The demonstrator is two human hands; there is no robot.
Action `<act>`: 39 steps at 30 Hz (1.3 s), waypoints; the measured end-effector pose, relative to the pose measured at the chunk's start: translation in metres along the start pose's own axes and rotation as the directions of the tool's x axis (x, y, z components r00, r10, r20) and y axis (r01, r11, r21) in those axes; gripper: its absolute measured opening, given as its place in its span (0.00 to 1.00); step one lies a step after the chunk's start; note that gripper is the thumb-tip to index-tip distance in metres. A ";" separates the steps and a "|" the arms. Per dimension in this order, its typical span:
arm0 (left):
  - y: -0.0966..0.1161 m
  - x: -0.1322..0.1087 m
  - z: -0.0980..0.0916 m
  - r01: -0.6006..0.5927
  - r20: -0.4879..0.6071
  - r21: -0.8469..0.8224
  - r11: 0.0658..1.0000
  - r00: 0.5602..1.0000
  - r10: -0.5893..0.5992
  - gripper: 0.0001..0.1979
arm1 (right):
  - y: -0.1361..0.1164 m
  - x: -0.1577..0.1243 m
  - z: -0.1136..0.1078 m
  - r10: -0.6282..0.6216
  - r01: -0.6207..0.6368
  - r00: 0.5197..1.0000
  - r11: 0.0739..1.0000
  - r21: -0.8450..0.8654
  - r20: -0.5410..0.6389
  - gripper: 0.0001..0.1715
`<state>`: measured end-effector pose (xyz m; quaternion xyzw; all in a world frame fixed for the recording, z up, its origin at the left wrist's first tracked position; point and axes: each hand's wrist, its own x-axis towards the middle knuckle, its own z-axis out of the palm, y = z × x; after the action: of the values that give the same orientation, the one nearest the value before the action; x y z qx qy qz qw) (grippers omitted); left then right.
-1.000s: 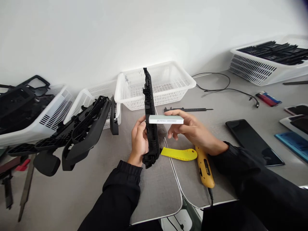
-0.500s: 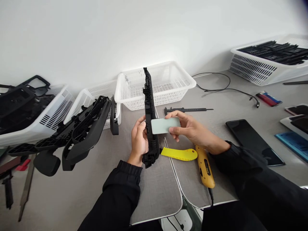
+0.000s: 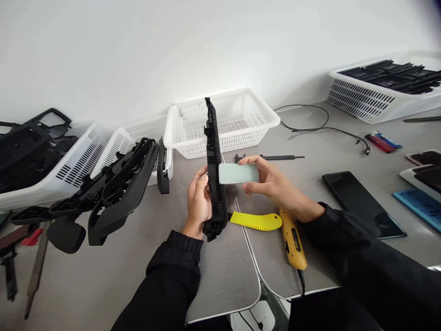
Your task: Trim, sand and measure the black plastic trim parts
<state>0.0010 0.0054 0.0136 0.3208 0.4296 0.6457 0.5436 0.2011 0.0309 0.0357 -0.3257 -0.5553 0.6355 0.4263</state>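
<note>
Grey worktop runs up to a plain white wall; lighting is even. Two grey mats lie side by side at the near edge, directly below my hands.

My left hand is closed around the lower half of a long black trim part, which stands nearly upright, its lower end just above the mats and its top in front of the white basket at the far middle. My right hand pinches a pale green block between thumb and fingers, with the block's left end against the right edge of the trim part (contact appears made, though the exact touching face is hidden).

Just near of the right hand lie a yellow toothed strip and an orange corded tool, touching end to end. A caliper sits beyond the hand. A black phone lies to the right. Loose black mouldings are heaped at the left, and a filled basket stands far right.
</note>
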 end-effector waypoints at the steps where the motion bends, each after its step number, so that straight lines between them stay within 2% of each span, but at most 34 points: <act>1: 0.000 0.000 0.000 -0.007 -0.003 0.002 1.000 1.000 0.007 0.22 | 0.000 0.000 0.001 0.010 -0.010 0.999 1.000 0.002 0.038 0.29; 3: 0.000 0.001 0.001 -0.026 -0.012 0.009 1.000 1.000 0.026 0.22 | 0.000 -0.002 0.002 0.046 -0.046 0.989 0.999 0.000 0.142 0.30; 5: 0.000 0.001 0.001 -0.035 -0.019 0.015 0.999 0.999 0.035 0.23 | -0.001 -0.002 0.002 0.062 -0.058 0.980 0.998 -0.029 0.190 0.29; 7: 0.000 0.001 0.001 -0.027 -0.019 0.016 0.999 0.999 0.027 0.23 | -0.001 -0.002 0.001 0.037 -0.028 0.989 0.997 -0.066 0.146 0.29; 12: 0.001 -0.001 0.000 0.004 0.008 0.002 1.000 1.000 -0.004 0.23 | -0.003 -0.001 0.000 -0.012 0.002 0.998 0.986 -0.166 -0.063 0.29; 17: 0.002 -0.001 0.000 0.024 0.006 -0.016 1.000 1.000 -0.024 0.24 | -0.009 -0.003 0.000 -0.005 -0.011 0.996 0.986 -0.168 -0.090 0.29; 23: 0.003 0.003 -0.005 0.048 -0.010 -0.041 0.998 0.999 -0.048 0.26 | -0.007 -0.005 -0.003 0.043 -0.043 0.998 0.999 0.016 0.044 0.38; 26: 0.004 0.004 -0.007 0.061 -0.009 -0.038 0.997 0.998 -0.061 0.26 | -0.007 -0.005 -0.004 0.060 -0.063 0.997 0.996 0.064 0.053 0.39; 29: 0.004 0.004 -0.008 0.057 -0.012 -0.043 0.997 0.998 -0.057 0.27 | -0.008 -0.004 -0.004 0.064 -0.065 0.998 0.996 0.059 0.030 0.27; 31: 0.003 0.004 -0.007 0.039 -0.019 -0.043 0.998 0.999 -0.040 0.26 | -0.009 -0.004 -0.003 0.072 -0.074 0.996 0.997 0.017 0.060 0.15; 32: 0.003 0.004 -0.006 0.029 -0.023 -0.039 0.999 0.999 -0.030 0.26 | -0.009 -0.004 -0.003 0.085 -0.085 0.992 0.996 -0.004 0.096 0.13; 36: 0.002 0.004 -0.004 0.021 -0.028 -0.025 0.999 0.999 -0.022 0.25 | -0.004 -0.006 0.001 0.192 -0.189 0.942 0.981 -0.036 0.275 0.25; 39: 0.001 0.004 -0.005 0.043 -0.023 -0.025 0.999 0.999 -0.044 0.26 | 0.001 -0.008 0.003 0.230 -0.221 0.919 0.973 -0.064 0.321 0.29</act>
<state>-0.0046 0.0086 0.0126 0.2973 0.4348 0.6426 0.5564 0.2011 0.0226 0.0352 -0.2834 -0.5854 0.7180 0.2482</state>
